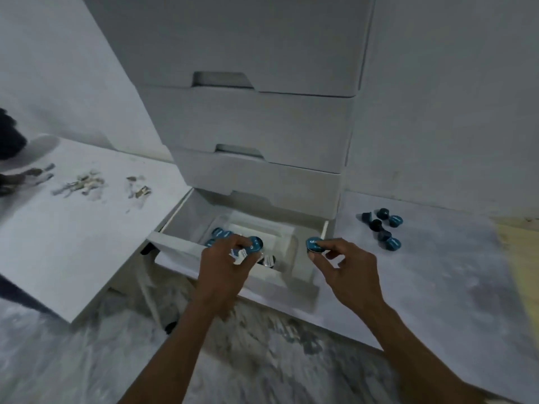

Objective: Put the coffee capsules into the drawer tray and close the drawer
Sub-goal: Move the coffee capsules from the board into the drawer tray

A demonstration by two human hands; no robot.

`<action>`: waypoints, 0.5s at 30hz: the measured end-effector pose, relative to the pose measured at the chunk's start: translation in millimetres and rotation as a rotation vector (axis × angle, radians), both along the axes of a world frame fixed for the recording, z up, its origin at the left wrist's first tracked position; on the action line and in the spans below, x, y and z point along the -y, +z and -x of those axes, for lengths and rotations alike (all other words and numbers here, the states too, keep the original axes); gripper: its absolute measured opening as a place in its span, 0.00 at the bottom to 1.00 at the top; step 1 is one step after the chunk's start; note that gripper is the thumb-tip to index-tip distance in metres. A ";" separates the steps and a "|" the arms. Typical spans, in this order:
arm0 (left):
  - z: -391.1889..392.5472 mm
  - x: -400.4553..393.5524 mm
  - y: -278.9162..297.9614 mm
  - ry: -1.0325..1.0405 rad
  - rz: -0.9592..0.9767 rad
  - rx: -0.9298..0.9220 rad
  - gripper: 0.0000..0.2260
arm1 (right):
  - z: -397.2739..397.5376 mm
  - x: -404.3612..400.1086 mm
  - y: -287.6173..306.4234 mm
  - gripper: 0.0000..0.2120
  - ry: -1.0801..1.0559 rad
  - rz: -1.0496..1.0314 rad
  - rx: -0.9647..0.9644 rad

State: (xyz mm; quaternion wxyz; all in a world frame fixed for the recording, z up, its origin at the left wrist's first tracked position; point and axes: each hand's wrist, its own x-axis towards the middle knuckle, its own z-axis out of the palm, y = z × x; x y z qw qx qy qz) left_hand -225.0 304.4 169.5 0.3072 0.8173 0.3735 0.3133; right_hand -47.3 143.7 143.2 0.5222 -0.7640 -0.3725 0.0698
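1. I held both hands over the open bottom drawer (233, 279) so the capsules would drop into its white tray (287, 231).
2. My left hand (226, 268) pinched a blue capsule (254, 244) above the tray.
3. My right hand (347, 265) pinched another capsule (314, 245) over the drawer's right edge.
4. More loose capsules (382, 229) waited on the surface right of the drawer.

A bottom drawer (186, 246) stands pulled out from a stack of drawers (256, 126); a tray (287, 233) sits inside it, with capsules (219, 233) at its left end; the left hand (224, 265) holds a capsule (254, 244) over the tray; the right hand (345, 268) holds another capsule (314, 245) above the drawer's right edge; a loose cluster of capsules (382, 228) lies on the surface to the right; scraps (81, 185) lie on the surface to the left.
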 end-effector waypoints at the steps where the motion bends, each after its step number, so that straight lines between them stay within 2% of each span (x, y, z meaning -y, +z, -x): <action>1: 10.4 -17.0 0.9 -0.024 0.001 -0.022 0.09 | 9.9 -13.5 0.6 0.09 -0.008 0.003 -0.005; 6: 29.0 -87.5 -2.9 -0.149 -0.046 -0.164 0.09 | 42.9 -65.0 -5.1 0.07 -0.026 0.055 -0.029; 15: -31.7 -138.9 -47.2 -0.299 0.032 -0.327 0.08 | 19.0 -132.2 -36.6 0.06 -0.062 0.260 -0.043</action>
